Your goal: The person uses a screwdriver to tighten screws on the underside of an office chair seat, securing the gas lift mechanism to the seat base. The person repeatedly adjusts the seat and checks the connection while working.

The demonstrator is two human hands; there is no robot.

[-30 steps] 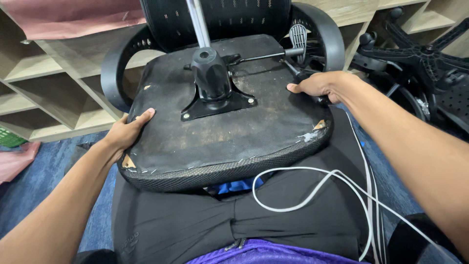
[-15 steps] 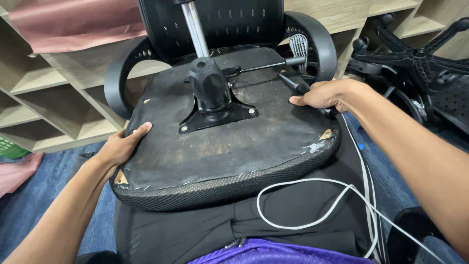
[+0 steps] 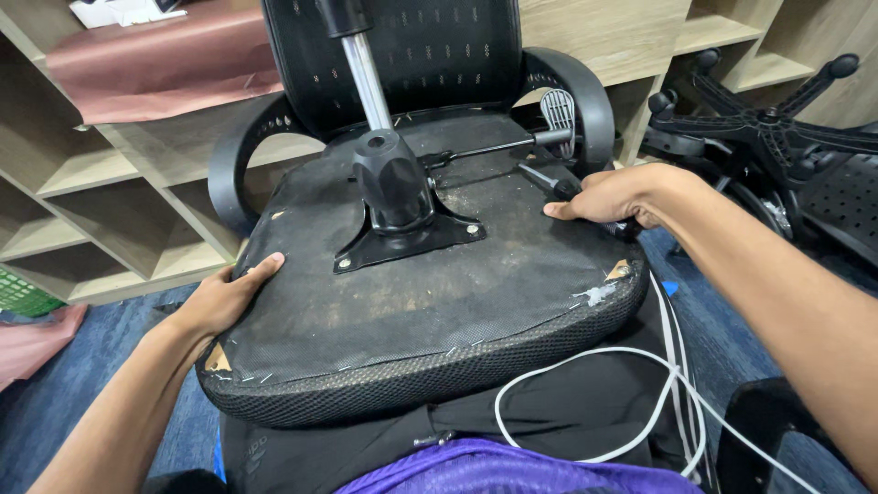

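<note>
An office chair lies upside down across my lap, its dusty black seat underside [image 3: 476, 293] facing up. A black metal mechanism plate [image 3: 402, 229] with a chrome gas cylinder [image 3: 366, 82] stands bolted at its middle. My left hand [image 3: 224, 297] grips the seat's left edge, thumb on top. My right hand [image 3: 608, 197] rests on the seat's right edge, fingers closed around a black lever handle [image 3: 549, 183]. The mesh backrest [image 3: 430, 46] and both curved armrests [image 3: 247, 155] point away from me.
Wooden cubby shelves [image 3: 101, 183] run along the back and left. A black five-star chair base [image 3: 768, 119] lies at the right. A white cable [image 3: 594, 384] loops over my lap. Blue carpet [image 3: 55, 402] covers the floor, with a pink sheet [image 3: 155, 64] on the shelf top.
The view has tilted so the seat looks closer. My left hand slid slightly forward along the left edge. My right hand stays at the lever.
</note>
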